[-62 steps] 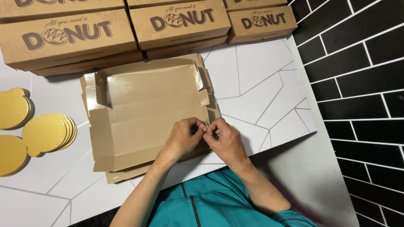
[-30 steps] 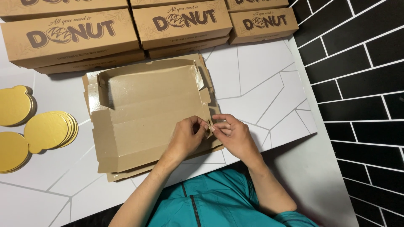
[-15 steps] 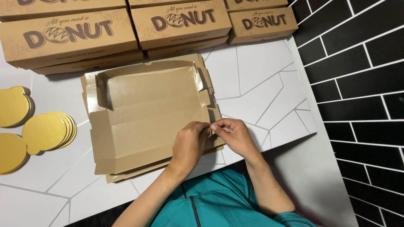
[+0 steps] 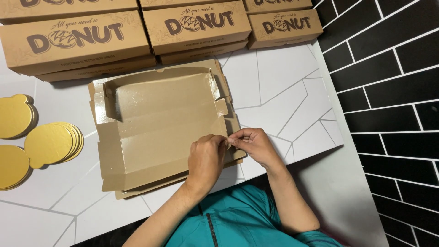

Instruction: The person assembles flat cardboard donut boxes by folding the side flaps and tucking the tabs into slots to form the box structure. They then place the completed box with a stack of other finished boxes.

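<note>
Both the left hand (image 4: 206, 158) and right hand (image 4: 253, 145) pinch the flat carton's (image 4: 155, 123) side flap (near corner); best creased firmly, I judge, pressing toward the desk (image 4: 283, 96)

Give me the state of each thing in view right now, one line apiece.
Flat box: unfolded, far wall raised, lying on more flat blanks.
Flap: at the box's right edge, pinched by both hands.
Left hand: fingers closed on the flap.
Right hand: fingers closed on the flap.
Closed boxes: assembled, shut, stacked at the table's far edge.
Gold discs: in loose stacks, untouched.
Table: white, line-patterned.
</note>
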